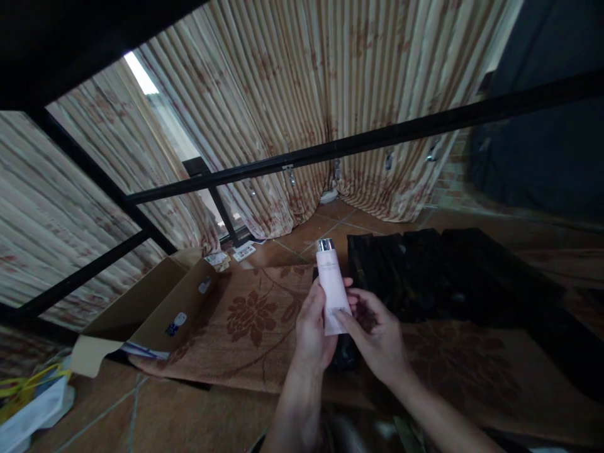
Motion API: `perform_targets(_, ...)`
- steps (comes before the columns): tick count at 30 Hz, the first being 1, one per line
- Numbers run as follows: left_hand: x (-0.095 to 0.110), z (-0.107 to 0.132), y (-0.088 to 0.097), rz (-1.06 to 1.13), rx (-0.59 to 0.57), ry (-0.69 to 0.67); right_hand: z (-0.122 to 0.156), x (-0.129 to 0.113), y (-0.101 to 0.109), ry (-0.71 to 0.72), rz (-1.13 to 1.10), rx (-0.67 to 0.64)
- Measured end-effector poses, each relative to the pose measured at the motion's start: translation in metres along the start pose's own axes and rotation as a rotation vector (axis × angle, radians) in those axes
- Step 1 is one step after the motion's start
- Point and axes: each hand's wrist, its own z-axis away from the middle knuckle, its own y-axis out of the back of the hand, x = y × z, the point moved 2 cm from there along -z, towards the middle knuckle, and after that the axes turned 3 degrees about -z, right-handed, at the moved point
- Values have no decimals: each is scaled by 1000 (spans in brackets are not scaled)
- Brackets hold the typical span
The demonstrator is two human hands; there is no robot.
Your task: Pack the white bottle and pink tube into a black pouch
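My left hand (313, 330) is wrapped round the lower end of a pale pink tube (331, 283) with a silver cap, held upright in front of me. Beside it, my right hand (377, 336) has its fingertips against the tube's bottom edge, fingers curled, thumb touching the tube. Both hands hover over a brown mat with a flower pattern (255, 314) on the tiled floor.
An opened cardboard box (155, 308) lies flat at the left on the mat. A row of black boxes (448, 277) stands behind my hands to the right. Black metal frame bars (302, 163) cross in front of striped curtains. A white and yellow bag (33, 396) sits bottom left.
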Motion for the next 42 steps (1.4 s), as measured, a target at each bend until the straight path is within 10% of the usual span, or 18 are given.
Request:
perform_targets(28,-11,-7,-5,81,-68,-16,-2,10,8,-38,-196,-60)
perform_targets(42,-5,-8,-2,-360,14,-291,4,0,8,29,107,-146)
